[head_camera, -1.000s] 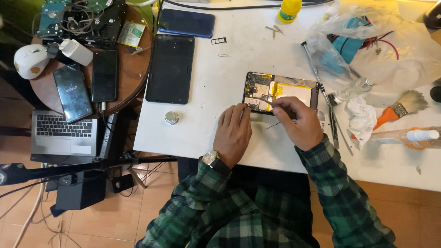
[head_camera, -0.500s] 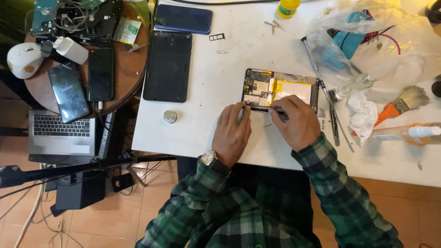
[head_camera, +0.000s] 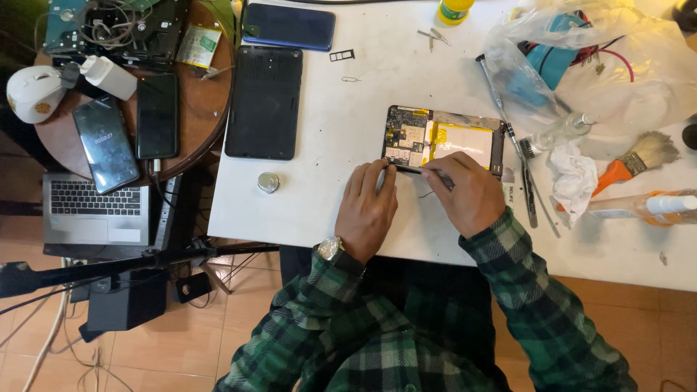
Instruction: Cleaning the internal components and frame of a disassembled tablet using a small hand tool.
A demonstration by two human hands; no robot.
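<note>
While the left hand (head_camera: 369, 210) presses the opened tablet (head_camera: 443, 141) flat to the desk (head_camera: 341, 131), the right hand (head_camera: 468, 194), its grip pinched on a thin dark tool (head_camera: 420, 171), should probably pry gently along the near edge.

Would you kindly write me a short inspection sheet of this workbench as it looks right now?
Surface: white table, crowded at the right.
Job's things: opened tablet, circuit board and battery exposed; thin dark tool at its near edge.
Clutter: black back cover, blue phone, round metal cap, screwdriver, paintbrush, crumpled tissue, plastic bag.
Grippers: left hand presses the tablet's near edge; right hand holds the tool.
Cables: tangle on the round side table.
Surroundings: laptop, two phones, tiled floor.
</note>
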